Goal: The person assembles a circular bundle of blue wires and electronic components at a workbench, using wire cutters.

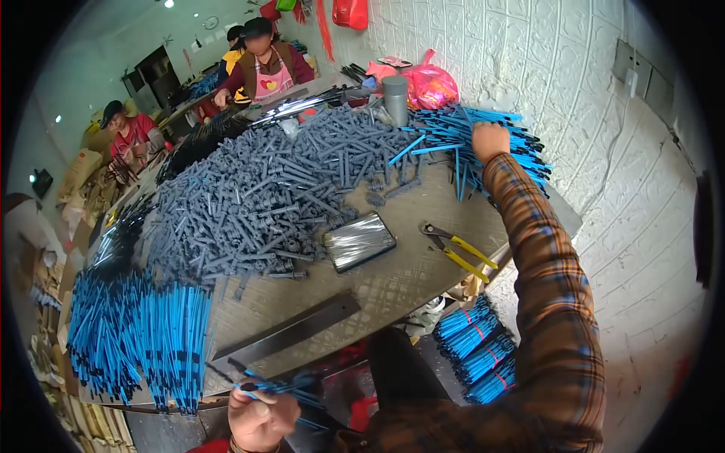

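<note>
Several blue sticks [300,394] slant down rightward, clamped in the left grip [260,417] by the surface [411,226] edge! Right grip [491,141] at the stick pile [444,124], can't tell if clamped, beside the white wall [574,83].

On the table [411,283] lie grey parts [249,200], blue rods [177,328], a flat box [360,241], pliers [466,262] and a bar [291,326].

A grey canister [394,104] stands beside a pink plastic bag [432,84]. Farther back hangs a round wall clock [211,23].
</note>
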Available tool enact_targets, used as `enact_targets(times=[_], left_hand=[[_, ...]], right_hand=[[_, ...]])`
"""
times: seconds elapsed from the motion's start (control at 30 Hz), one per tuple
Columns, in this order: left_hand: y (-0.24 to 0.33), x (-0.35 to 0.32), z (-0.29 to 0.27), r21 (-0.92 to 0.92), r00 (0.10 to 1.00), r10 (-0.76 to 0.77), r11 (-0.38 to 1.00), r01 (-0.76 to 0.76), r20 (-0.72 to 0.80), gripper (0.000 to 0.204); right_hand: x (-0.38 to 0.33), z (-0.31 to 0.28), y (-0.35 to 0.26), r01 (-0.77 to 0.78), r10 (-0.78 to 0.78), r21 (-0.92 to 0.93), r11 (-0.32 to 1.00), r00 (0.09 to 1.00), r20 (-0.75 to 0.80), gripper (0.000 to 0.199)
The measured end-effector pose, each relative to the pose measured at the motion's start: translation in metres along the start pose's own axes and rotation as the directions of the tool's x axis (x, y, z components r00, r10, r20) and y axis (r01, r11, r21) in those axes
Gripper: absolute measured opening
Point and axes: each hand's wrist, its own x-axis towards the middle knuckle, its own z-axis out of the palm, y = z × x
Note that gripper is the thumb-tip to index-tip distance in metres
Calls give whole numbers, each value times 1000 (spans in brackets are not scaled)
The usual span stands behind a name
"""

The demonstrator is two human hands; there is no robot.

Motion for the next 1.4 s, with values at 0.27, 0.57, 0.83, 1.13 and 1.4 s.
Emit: enact_targets(times=[0.27, 0.57, 0.83, 1.13, 1.4], left_hand=[[5, 6, 16, 13, 989, -112, 994, 111, 97, 36], [-9, 67, 42, 264, 929, 304, 933, -246, -209, 42], [-20, 54, 41, 143, 856, 397, 918, -370, -332, 14], [-9, -9, 11, -211, 990, 136, 970, -123, 48, 18], [-5, -13, -1, -24, 987, 17, 1000, -14, 158, 26]], right_hand=[[-56, -61, 30, -65, 294, 688, 723, 930, -220, 20], [-230, -204, -19, -232, -198, 920, -317, 964, 175, 25], [-247, -220, -51, 3, -686, 992, -124, 722, -88, 35], [-29, -51, 24, 70, -59, 134, 988, 995, -83, 17], [-56, -35, 23, 100, -93, 208, 973, 995, -44, 15]])
